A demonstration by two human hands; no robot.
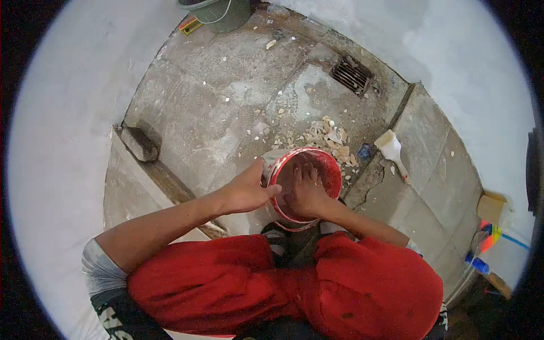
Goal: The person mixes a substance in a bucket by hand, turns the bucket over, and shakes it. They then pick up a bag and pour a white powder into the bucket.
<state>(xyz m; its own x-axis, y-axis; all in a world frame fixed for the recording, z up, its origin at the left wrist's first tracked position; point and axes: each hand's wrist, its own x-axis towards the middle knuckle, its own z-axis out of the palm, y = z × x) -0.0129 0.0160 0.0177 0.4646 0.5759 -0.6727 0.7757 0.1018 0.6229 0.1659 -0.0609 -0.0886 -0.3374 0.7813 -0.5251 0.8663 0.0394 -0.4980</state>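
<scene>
The bucket (306, 184) stands on the floor (226, 79) directly before the person's knees (283, 283). The left hand (246, 190) grips its left rim; the right hand (309, 192) lies inside it. Beyond the bucket lies a heap of tile chips (326, 136), and farther back the floor drain (351, 75). A scraper (392, 152) lies right of the bucket. A stone block (139, 143) sits to the left beside the wall. A larger pail (218, 11) stands at the far edge.
</scene>
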